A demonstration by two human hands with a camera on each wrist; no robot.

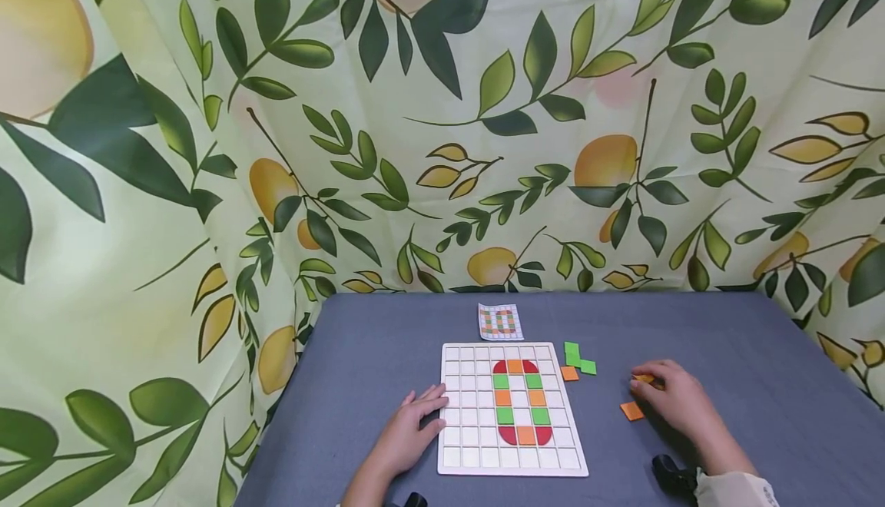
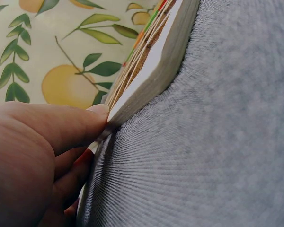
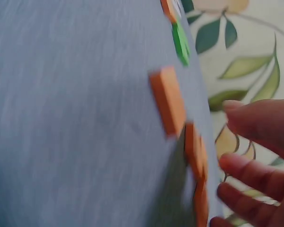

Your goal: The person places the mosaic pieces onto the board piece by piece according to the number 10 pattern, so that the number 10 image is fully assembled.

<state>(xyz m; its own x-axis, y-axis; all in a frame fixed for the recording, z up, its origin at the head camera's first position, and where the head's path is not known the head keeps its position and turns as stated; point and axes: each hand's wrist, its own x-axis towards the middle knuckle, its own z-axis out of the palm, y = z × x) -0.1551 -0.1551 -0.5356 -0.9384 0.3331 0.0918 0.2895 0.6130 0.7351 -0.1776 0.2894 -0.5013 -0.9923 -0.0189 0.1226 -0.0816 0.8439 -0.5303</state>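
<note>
A white grid board (image 1: 470, 415) lies on the table. On it, red corner tiles (image 1: 507, 435), green tiles (image 1: 502, 381) and orange tiles (image 1: 537, 398) form an upright oval ring. My left hand (image 1: 408, 430) touches the board's left edge with extended fingers; in the left wrist view the thumb (image 2: 80, 120) rests against its rim. My right hand (image 1: 674, 395) hovers at right over an orange tile (image 1: 645, 378), with another orange tile (image 1: 632, 411) beside it. In the right wrist view, thumb and fingers are apart, with nothing between them, near orange tiles (image 3: 195, 149).
A small printed card (image 1: 501, 323) with a coloured grid pattern lies behind the board. Loose green tiles (image 1: 572, 353) and one orange tile (image 1: 570, 373) sit by the board's upper right edge. A leaf-and-fruit patterned cloth (image 1: 442, 184) hangs behind the grey-blue table (image 1: 373, 353).
</note>
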